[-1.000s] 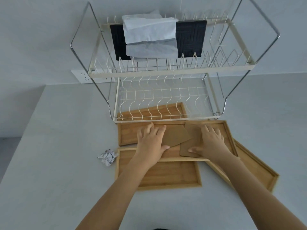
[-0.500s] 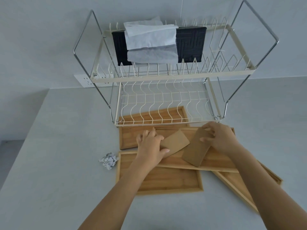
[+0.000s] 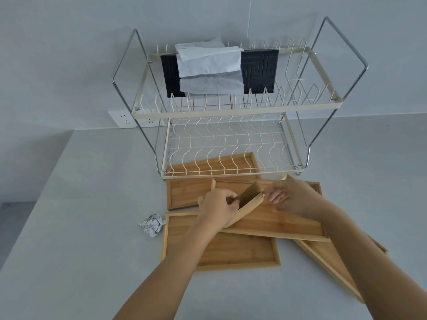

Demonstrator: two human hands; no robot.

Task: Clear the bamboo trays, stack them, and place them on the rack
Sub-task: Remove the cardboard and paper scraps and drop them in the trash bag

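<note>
Four bamboo trays lie on the counter (image 3: pixel 69 204) in front of the rack (image 3: pixel 231 109): one (image 3: pixel 184 192) partly under the lower shelf, one (image 3: pixel 231 252) nearest the person, one (image 3: pixel 328 259) angled off to the right, and one (image 3: pixel 277 222) lying across the others. The clearing step is in hand. The left hand (image 3: pixel 219 210) is closed on brown cards (image 3: pixel 248 205) gathered into one tilted bundle above the top tray. The right hand (image 3: pixel 291 196) hovers just beside the bundle's upper end with fingers loosely spread, holding nothing that I can see.

Half a second ago the two cards were apart, one under each hand; now they sit together in the left hand, and the right has let go.

Next, I judge, the bundle must go off the trays onto the counter, leaving both hands free to square the trays into a stack. A crumpled paper ball (image 3: pixel 151 225) sits just left of the near tray, already off the trays.
</note>
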